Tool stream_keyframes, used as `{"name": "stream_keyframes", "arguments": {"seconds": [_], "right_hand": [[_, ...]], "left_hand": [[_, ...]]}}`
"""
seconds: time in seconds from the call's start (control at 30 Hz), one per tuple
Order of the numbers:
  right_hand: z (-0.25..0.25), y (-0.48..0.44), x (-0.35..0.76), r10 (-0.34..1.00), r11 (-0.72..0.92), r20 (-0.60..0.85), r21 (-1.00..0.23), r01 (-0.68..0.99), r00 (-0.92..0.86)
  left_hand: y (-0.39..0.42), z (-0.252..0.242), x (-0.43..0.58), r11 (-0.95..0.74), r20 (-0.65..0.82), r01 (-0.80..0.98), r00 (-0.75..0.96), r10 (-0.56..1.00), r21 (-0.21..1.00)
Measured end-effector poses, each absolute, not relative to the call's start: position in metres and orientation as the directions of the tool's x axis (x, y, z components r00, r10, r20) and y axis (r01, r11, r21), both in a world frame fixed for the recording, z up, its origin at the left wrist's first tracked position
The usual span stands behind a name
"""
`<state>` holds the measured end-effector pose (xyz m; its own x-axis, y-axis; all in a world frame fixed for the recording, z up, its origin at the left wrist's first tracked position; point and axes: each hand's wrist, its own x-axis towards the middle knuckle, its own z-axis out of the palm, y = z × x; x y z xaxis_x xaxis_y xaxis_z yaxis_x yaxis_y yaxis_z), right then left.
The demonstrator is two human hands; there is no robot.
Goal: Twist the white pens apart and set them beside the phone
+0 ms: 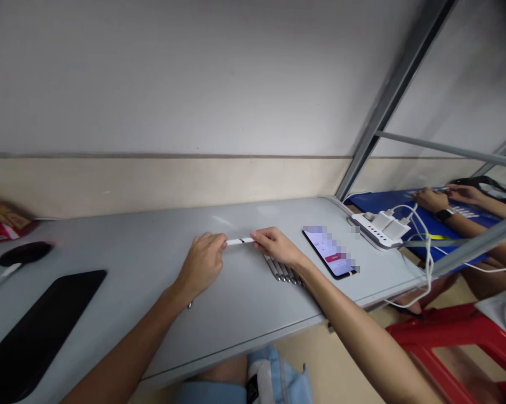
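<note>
A slim white pen (238, 241) with a dark mark is held level above the grey table, stretched between my two hands. My left hand (206, 261) is closed on its left end, the fingers hiding that part. At the other end, the thumb and fingertips of my right hand (276, 244) pinch it. Several grey pens (280, 272) with shiny tips lie side by side on the table, partly covered by my right hand and forearm. Beside my left wrist a small metallic tip (189, 305) peeks out; the rest of it is hidden.
Right of my hands lie a lit phone (331, 252) and a white power strip (377, 230) with plugs and cables. A black mat (46, 331) and a red packet (6, 220) are leftward. Past the metal frame (393, 101), another person's hands work over a blue table (370, 202).
</note>
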<state>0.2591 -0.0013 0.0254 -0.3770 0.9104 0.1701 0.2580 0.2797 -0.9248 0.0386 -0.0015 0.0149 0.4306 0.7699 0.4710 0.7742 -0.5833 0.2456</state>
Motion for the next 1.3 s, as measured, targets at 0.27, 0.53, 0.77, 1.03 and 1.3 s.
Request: {"name": "stream_keyframes", "arguments": {"seconds": [0.27,0.53,0.77,1.03,1.3], "right_hand": [[0.017,0.003,0.259,0.864,0.496,0.417,-0.803,0.330,-0.282],[0.018,0.003,0.261,0.888,0.452,0.382,-0.827,0.334,-0.256],[0.020,0.003,0.264,0.880,0.470,0.392,-0.801,0.370,-0.269],[0.018,0.004,0.262,0.884,0.463,0.375,-0.779,0.422,-0.278],[0.020,0.003,0.263,0.861,0.504,0.379,-0.729,0.464,-0.340]], "left_hand": [[0.006,0.004,0.037,-0.549,0.434,0.735,0.376,0.819,0.399],[0.003,0.006,0.037,-0.524,0.404,0.788,0.386,0.829,0.323],[0.000,0.009,0.039,-0.514,0.386,0.798,0.387,0.838,0.316],[-0.001,0.009,0.040,-0.512,0.358,0.804,0.402,0.843,0.302],[-0.001,0.008,0.040,-0.535,0.361,0.780,0.421,0.832,0.324]]}}
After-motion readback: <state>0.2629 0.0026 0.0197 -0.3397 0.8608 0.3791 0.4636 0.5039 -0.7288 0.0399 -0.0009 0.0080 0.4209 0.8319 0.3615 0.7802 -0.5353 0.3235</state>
